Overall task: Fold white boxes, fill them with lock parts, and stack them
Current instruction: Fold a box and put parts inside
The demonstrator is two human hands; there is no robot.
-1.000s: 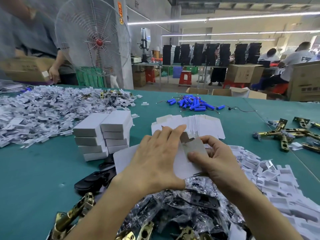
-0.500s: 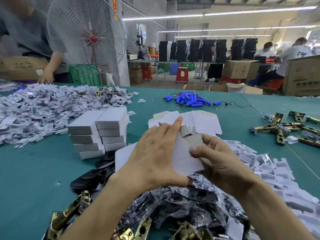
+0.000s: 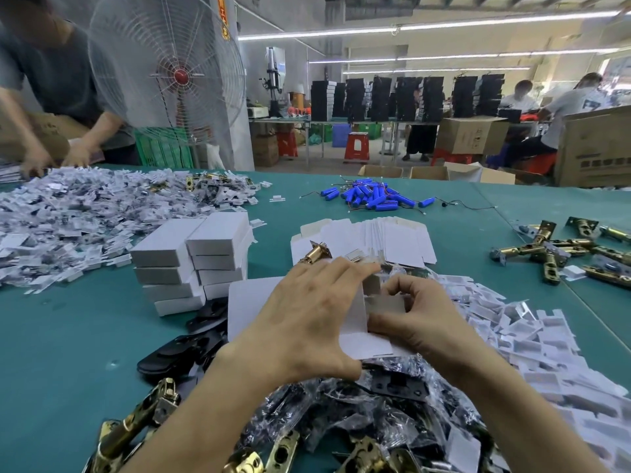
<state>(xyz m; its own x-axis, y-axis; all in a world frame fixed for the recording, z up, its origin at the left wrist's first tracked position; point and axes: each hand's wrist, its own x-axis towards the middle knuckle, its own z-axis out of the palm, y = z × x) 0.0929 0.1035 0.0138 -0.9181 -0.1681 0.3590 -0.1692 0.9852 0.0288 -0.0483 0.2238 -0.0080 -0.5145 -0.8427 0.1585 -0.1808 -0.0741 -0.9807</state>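
Both my hands hold one white box (image 3: 355, 322) above the green table (image 3: 61, 339). My left hand (image 3: 307, 315) covers its left side with fingers spread over the top. My right hand (image 3: 413, 312) pinches a grey end flap at the box's right end. Two stacks of folded white boxes (image 3: 198, 257) stand to the left. Flat white box blanks (image 3: 392, 244) lie fanned out just beyond my hands, with a brass latch (image 3: 316, 254) on them. Brass latches (image 3: 136, 425) and bagged black plates (image 3: 392, 387) lie under my forearms.
A large heap of small white bagged parts (image 3: 78, 213) fills the left of the table, another (image 3: 532, 339) the right. Blue cylinders (image 3: 372, 196) lie at the far side, brass latches (image 3: 560, 250) at right. Another person (image 3: 58, 107) handles a carton beside a standing fan (image 3: 170, 73).
My right hand's fingers have curled in and pushed the grey end flap down at the box's right end. My left hand stays spread over the box. A brass latch now shows beyond my fingers.
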